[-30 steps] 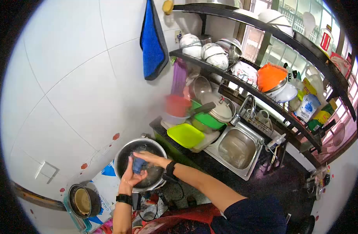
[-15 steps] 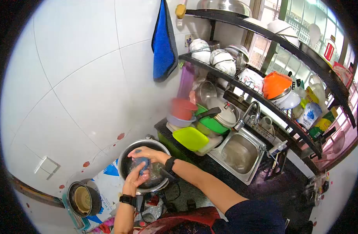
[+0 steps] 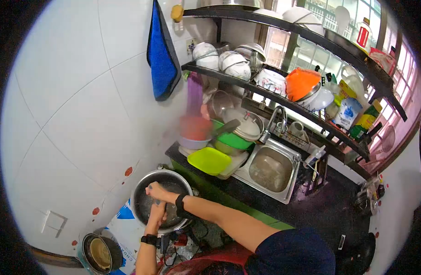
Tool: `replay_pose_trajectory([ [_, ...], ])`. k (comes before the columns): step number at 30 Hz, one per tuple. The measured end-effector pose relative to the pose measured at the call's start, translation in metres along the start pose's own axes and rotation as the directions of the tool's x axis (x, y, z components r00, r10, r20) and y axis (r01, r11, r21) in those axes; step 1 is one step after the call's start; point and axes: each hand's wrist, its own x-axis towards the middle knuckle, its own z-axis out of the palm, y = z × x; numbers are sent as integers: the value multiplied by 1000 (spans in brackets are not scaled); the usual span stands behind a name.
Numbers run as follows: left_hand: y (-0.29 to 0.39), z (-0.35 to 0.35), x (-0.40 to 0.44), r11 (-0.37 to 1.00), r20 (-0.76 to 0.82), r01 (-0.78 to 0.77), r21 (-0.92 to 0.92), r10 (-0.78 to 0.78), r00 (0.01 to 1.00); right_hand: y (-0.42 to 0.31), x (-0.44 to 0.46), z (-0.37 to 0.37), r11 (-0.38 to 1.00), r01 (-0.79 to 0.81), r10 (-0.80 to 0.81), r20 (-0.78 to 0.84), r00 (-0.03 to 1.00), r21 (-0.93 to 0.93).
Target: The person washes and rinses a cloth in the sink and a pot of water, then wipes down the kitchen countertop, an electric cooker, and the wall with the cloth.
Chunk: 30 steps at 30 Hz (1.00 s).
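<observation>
White wall [image 3: 77, 105] standing beside metal pot [image 3: 141, 201]; left hand [image 3: 158, 211], right hand [image 3: 160, 192] keeping grip clamped on bluish cloth [image 3: 157, 201], probably handling soft, slippery; bunched ends suiting hold.

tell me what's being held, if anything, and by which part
A small blue-grey item, apparently cloth, is gripped between the left hand and right hand; the fingers hide which part.

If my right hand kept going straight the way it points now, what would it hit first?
Your right hand would likely meet the left side of the metal pot. Its height is unclear; if it clears the rim, the tiled wall lies beyond.
</observation>
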Motion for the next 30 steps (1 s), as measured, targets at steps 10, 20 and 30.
replay_pose_trajectory([
  [10,-52,7,26,633,36,-441,637,547,837,10,-15,10,904,76,-163,-175,971,-421],
  [20,-14,-35,-10,672,468,401,-623,-91,879,-10,-42,-29,980,-19,-54,354,934,199],
  [30,18,-16,-57,43,699,709,-704,219,681,-36,-55,-26,820,-164,-177,516,838,548],
])
